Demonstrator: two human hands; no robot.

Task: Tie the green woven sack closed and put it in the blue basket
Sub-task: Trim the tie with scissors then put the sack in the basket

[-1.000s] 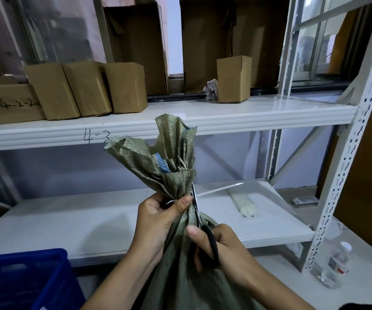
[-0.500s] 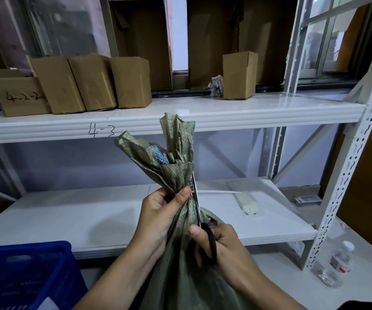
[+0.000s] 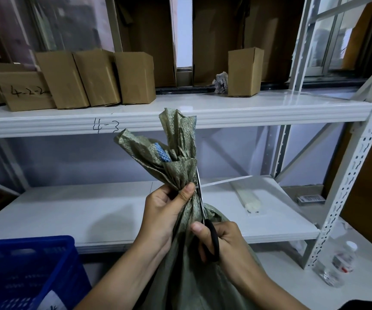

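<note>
The sack (image 3: 180, 253) is dull olive green with a fine woven check, and a blue woven strip (image 3: 163, 154) shows in its gathered mouth. The basket (image 3: 24, 271) is bright blue, the scissors' handles (image 3: 214, 240) black. The shelf (image 3: 68, 211) is glossy white, the cardboard boxes (image 3: 95, 78) plain brown, one marked in black pen.

Left hand (image 3: 167, 211) grips sack (image 3: 180, 171) neck; right hand (image 3: 223, 240) holds scissors (image 3: 212, 238)
</note>
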